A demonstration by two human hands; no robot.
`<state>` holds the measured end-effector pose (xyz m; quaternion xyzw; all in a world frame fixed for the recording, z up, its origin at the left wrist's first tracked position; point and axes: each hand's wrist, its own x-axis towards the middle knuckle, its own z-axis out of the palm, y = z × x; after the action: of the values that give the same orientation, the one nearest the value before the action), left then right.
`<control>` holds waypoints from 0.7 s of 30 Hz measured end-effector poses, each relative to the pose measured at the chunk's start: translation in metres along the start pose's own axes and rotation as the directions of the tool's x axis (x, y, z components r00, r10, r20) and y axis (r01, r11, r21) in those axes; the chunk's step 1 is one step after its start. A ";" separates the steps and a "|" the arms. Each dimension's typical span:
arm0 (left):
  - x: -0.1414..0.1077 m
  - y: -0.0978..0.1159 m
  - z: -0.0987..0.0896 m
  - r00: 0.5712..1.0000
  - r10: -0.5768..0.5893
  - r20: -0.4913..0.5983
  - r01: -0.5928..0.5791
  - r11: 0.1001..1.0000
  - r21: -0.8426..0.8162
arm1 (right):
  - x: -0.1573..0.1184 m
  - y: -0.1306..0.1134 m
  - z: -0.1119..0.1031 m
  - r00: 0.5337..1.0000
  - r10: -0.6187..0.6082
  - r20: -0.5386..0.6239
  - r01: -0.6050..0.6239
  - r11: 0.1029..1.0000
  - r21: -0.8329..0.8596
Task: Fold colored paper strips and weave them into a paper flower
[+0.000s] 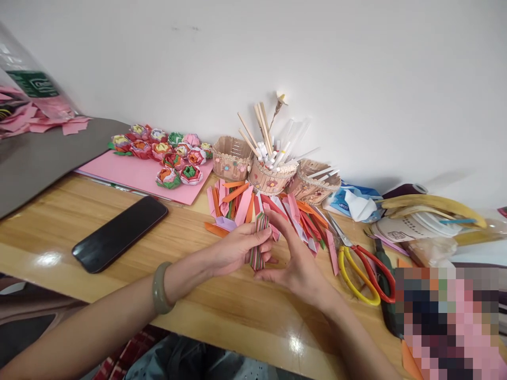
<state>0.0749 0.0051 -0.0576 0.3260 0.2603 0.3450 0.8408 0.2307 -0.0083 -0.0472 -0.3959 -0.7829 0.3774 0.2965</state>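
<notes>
My left hand (232, 253) is clasping stacked paper (257, 261), my right hand (303, 272) spanning it, grip unclear; flowers (161, 151) are sitting assembled, folded strips (243, 206) lying loose.

Striped multicolour paper stack (259, 244), compact, pointed-ended, held lengthwise in left hand (236, 247).

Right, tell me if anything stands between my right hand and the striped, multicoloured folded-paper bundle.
Nothing loose stands between the right hand and the striped bundle; its thumb and forefinger are at the bundle's ends. Only the left hand, holding it, covers part of it.
</notes>
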 end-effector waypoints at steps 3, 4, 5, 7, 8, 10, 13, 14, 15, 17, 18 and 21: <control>0.000 -0.001 0.000 0.999 0.000 0.041 -0.003 0.997 0.073 | 0.000 0.004 -0.004 0.999 0.028 -0.024 -0.023 0.982 0.185; 0.000 -0.002 0.000 0.998 -0.001 0.062 -0.007 0.991 0.137 | 0.000 0.005 -0.006 0.997 0.061 -0.050 -0.047 0.970 0.240; 0.000 -0.002 0.000 0.997 0.006 0.078 -0.023 0.974 0.226 | 0.001 0.005 -0.008 0.991 0.110 -0.075 -0.085 0.957 0.278; 0.001 -0.004 0.000 0.995 0.044 0.088 -0.077 0.902 0.424 | 0.003 0.004 -0.011 0.970 0.220 -0.103 -0.178 0.933 0.312; 0.001 -0.006 0.000 0.994 0.071 0.081 -0.103 0.855 0.509 | 0.004 0.003 -0.012 0.959 0.260 -0.109 -0.214 0.922 0.322; 0.002 -0.008 0.001 0.990 0.133 0.056 -0.139 0.771 0.621 | 0.005 0.001 -0.010 0.949 0.294 -0.110 -0.238 0.903 0.359; 0.002 -0.011 0.001 0.975 0.216 0.046 -0.188 0.701 0.688 | 0.006 -0.002 -0.004 0.949 0.291 -0.121 -0.220 0.887 0.405; 0.001 -0.012 0.002 0.967 0.249 0.048 -0.209 0.678 0.705 | 0.005 -0.002 -0.002 0.945 0.297 -0.137 -0.222 0.890 0.398; 0.001 -0.013 0.002 0.960 0.277 0.044 -0.222 0.654 0.723 | 0.005 -0.003 0.000 0.937 0.308 -0.162 -0.229 0.896 0.380; -0.001 -0.014 0.003 0.950 0.310 0.019 -0.216 0.617 0.756 | 0.004 -0.004 0.003 0.920 0.326 -0.219 -0.242 0.910 0.337; -0.001 -0.015 0.003 0.949 0.315 0.006 -0.206 0.607 0.768 | 0.004 -0.004 0.004 0.914 0.330 -0.235 -0.245 0.912 0.329; -0.003 -0.015 0.004 0.949 0.315 0.016 -0.212 0.599 0.772 | 0.004 -0.006 0.004 0.906 0.342 -0.249 -0.244 0.903 0.352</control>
<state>0.0824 -0.0067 -0.0652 0.6635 0.3809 0.3420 0.5457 0.2231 -0.0085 -0.0438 -0.5117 -0.5883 0.4718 0.4116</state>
